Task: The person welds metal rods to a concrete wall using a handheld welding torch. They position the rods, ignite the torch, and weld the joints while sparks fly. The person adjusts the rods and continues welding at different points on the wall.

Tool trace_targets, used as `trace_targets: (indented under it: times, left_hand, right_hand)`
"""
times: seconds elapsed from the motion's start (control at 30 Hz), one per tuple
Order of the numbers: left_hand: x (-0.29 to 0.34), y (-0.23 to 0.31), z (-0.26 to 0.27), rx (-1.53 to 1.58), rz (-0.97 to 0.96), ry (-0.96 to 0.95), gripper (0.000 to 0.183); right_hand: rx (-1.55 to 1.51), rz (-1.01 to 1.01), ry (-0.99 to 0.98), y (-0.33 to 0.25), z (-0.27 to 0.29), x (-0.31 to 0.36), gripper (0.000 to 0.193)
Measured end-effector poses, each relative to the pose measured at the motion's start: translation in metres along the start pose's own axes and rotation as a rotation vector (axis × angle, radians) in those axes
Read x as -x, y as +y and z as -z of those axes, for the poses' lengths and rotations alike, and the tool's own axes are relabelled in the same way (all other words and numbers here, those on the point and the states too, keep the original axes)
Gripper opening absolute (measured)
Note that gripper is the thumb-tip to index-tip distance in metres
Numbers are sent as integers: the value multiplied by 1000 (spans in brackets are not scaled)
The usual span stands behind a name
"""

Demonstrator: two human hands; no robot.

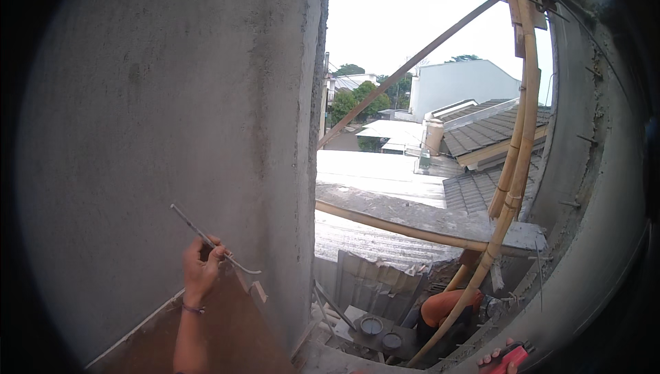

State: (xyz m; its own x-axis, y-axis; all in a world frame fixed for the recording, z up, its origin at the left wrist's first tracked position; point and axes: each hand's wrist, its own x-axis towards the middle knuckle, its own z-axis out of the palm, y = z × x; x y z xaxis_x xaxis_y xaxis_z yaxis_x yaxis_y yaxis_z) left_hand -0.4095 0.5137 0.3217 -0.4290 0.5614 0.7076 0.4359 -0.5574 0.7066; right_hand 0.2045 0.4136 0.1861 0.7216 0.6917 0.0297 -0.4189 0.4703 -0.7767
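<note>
Hands: two, well apart. The left hand (200, 272) is clamped on a thin rod (185, 218), pinched between thumb and fingers. The rod slants, its straight end rising up and left of that hand, its bent end falling to the lower right. Whether either end touches the grey wall (172, 113) behind the hand cannot be told. The right hand (487, 360), low and far across from the left, is closed round a red tool (507, 358) with a black end; it is partly cut off by the lower edge, and the tool's kind cannot be determined.

Step in hand, as judged: the rod is being held up at the wall, with the red tool kept ready and apart from it. A next move would appear to call for a firm left grip, control of the bent end, and the right hand brought across before the two items could be used together.

Surroundings: a brown board (237, 333) lies beneath the left forearm. Between the hands and beyond are two buckets (371, 326). Just above the right hand, a co-worker in orange (440, 307) is partly hidden by a bamboo pole (496, 247).
</note>
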Motion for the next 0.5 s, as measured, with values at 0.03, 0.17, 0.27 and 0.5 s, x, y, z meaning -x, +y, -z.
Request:
trace_targets:
  times: [0.03,0.17,0.27,0.5]
  left_hand:
    - [-21,4,-10,-57,58,29,13]
    - [-73,32,-28,-404,148,81,13]
    - [-85,50,-31,-615,230,26,13]
    - [-85,49,-32,-642,326,84,11]
  right_hand:
    - [-27,-50,27,-9,-26,-16,60]
    - [-137,-260,-91,-44,-133,-65,47]
    - [-178,-379,-158,-63,-195,-87,40]
    - [-220,-510,-240,-94,-269,-114,40]
